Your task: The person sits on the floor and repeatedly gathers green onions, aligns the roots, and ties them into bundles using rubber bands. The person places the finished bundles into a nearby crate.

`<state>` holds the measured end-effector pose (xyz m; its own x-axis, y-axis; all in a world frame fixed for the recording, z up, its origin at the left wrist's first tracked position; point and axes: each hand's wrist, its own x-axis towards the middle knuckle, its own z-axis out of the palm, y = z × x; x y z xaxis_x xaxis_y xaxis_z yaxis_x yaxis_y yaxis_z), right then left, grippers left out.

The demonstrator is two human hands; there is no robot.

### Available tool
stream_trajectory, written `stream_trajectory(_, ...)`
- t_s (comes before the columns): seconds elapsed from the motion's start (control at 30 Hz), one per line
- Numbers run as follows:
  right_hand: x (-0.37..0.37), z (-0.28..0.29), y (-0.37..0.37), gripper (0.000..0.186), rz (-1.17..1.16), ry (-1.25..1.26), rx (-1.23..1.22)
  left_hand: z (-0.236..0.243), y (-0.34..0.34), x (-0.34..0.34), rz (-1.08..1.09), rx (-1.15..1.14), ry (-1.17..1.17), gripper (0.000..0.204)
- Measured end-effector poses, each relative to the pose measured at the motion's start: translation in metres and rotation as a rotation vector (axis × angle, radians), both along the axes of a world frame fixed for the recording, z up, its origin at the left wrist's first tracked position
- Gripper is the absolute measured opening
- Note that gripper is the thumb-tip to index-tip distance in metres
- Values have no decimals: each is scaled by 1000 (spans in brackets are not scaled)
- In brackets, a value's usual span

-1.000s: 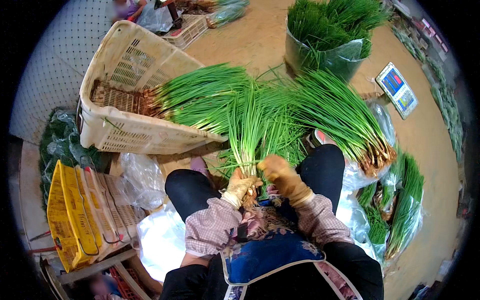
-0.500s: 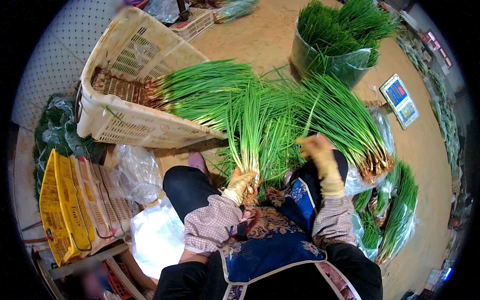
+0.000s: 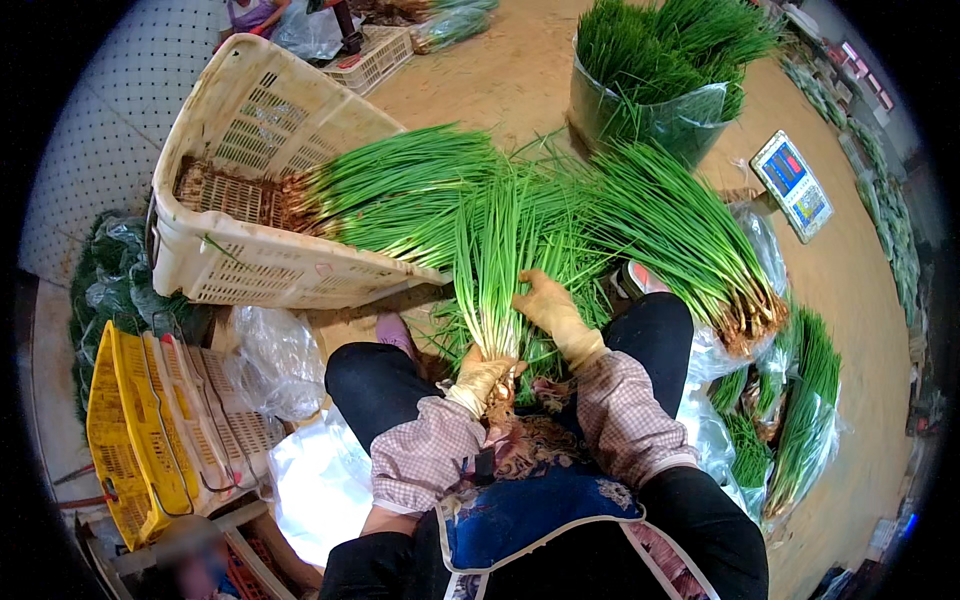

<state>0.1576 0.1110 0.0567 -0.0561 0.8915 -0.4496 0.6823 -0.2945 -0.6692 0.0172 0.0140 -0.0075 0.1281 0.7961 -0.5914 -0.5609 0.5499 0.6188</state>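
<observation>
In my left hand [image 3: 482, 376], gloved in pale yellow, is a bunch of thin scallions [image 3: 490, 270], gripped near its white, root-covered ends over my lap. Its green leaves point away from me. My right hand [image 3: 548, 308], gloved the same way, is at the bunch's right side, its fingers bent in and pinching at the leaves. Exactly which leaves it has is hard to see. Loose green leaves [image 3: 570, 225] lie beneath and beyond the bunch. To the right rests a large pile of scallions [image 3: 680, 240], roots toward me.
A tipped cream crate [image 3: 300, 265] at left holds more scallions [image 3: 400, 190]. Beyond on the right stand a leaf-filled tub [image 3: 650, 125] and a scale display [image 3: 792, 186]. Yellow crate [image 3: 135, 430] and clear plastic bags [image 3: 275, 360] sit at lower left; bagged scallions [image 3: 805, 420] at right.
My right hand has come down and left from above my right knee to the bunch's side; the pale leaf by it is no longer seen. My left hand keeps its grip.
</observation>
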Motion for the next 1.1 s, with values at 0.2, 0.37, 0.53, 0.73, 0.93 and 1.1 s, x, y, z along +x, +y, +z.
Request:
stream_trajectory(0.2, 4, -42, -11, 48, -28, -63, 31, -10, 0, -5, 51, -60, -252, 29)
stream_trajectory(0.37, 10, -55, -12, 47, -104, 104, -33, -1, 2, -9, 4, -173, -469, 30)
stream_trajectory(0.53, 6, -45, -10, 50, -50, 55, -25, -8, 2, -8, -35, -82, -391, 35)
stream_trajectory(0.73, -2, -38, -3, 38, 164, -141, 188, -11, -2, -6, -101, 15, -95, 39)
stream_trajectory(0.93, -15, -41, 4, 27, 247, -309, 49, -6, -2, -3, -116, -8, 62, 45)
stream_trajectory(1.1, -19, -40, 5, 28, 329, -337, 52, -14, -3, -2, -33, -23, 43, 46)
